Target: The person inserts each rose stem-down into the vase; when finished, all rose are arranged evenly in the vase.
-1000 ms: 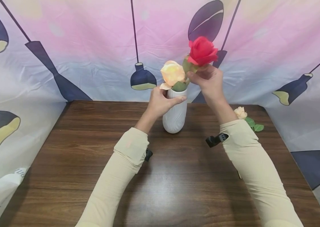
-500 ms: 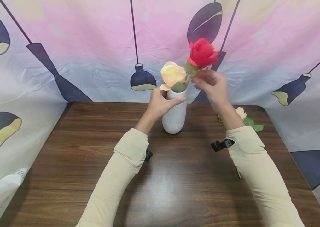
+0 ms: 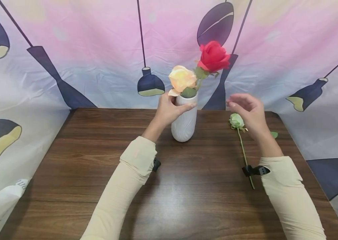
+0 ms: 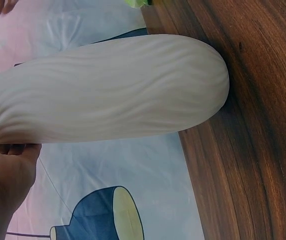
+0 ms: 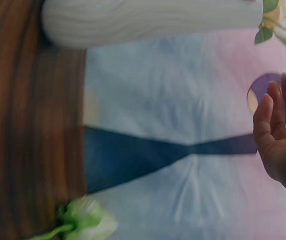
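My left hand [image 3: 170, 108] grips the white ribbed vase [image 3: 183, 123] near its rim, thumb across the front; the vase stands upright on the table. A peach rose [image 3: 182, 79] and a red rose [image 3: 213, 57] rise from its mouth, the red one higher and leaning right. In the left wrist view the vase [image 4: 108, 90] fills the middle. My right hand [image 3: 251, 113] hangs in the air to the right of the vase, fingers loosely bent and holding nothing. Below it lies a pale green rose [image 3: 236, 120] with a long stem.
A green leaf [image 3: 274, 134] shows past my right wrist; the rest of that flower is hidden behind the hand. The brown wooden table [image 3: 97, 173] meets a printed cloth backdrop [image 3: 112, 50] at its far edge. White plastic [image 3: 4, 203] lies at the left.
My right hand has let go of the red rose and moved right and down, away from the vase. The red rose stays in the vase. The left hand keeps its grip.
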{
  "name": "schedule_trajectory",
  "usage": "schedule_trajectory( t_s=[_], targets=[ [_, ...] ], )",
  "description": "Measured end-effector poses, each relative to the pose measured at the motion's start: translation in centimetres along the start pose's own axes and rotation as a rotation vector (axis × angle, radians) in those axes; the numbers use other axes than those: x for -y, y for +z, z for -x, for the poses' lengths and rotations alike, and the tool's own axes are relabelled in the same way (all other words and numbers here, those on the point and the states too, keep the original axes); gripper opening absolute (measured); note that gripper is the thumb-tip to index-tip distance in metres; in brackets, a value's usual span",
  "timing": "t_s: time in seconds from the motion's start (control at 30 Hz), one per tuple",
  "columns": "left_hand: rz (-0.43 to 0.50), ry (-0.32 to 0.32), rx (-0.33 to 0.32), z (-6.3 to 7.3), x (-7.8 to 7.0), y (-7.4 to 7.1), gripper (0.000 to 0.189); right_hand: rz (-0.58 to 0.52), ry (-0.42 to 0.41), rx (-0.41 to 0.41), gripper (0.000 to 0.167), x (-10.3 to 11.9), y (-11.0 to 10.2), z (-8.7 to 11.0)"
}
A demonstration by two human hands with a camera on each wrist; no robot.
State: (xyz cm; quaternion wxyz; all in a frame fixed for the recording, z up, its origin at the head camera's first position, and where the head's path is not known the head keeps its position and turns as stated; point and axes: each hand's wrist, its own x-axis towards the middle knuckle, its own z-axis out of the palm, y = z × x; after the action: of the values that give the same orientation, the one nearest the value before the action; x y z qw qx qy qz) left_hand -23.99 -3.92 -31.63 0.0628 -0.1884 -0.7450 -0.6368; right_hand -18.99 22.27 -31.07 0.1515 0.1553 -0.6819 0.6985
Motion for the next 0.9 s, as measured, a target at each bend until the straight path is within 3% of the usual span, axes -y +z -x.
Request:
schedule_trajectory(
  t_s=[0.3,0.63,0.73,0.83,0.9],
  targets=[
    [0.024,0.000,0.021,-0.1,0.0,-0.1,0.060,0.098,0.108,0.018,0.022,-2.3,-4.7,3.4],
    [-0.001,0.001,0.023,-0.1,0.0,-0.1,0.061,0.071,0.269,-0.030,0.020,-6.3,-8.4,4.3],
    [-0.001,-0.001,0.029,-0.1,0.0,-0.1,0.061,0.161,0.316,-0.028,0.024,-7.6,-9.3,4.5],
    [-0.002,-0.011,0.030,-0.1,0.0,-0.1,0.062,0.345,0.365,-0.022,0.015,-8.7,-9.8,4.6],
    [-0.004,-0.016,0.028,-0.1,-0.1,-0.1,0.063,0.462,0.400,-0.022,0.020,-9.4,-9.9,4.8]
  ],
)
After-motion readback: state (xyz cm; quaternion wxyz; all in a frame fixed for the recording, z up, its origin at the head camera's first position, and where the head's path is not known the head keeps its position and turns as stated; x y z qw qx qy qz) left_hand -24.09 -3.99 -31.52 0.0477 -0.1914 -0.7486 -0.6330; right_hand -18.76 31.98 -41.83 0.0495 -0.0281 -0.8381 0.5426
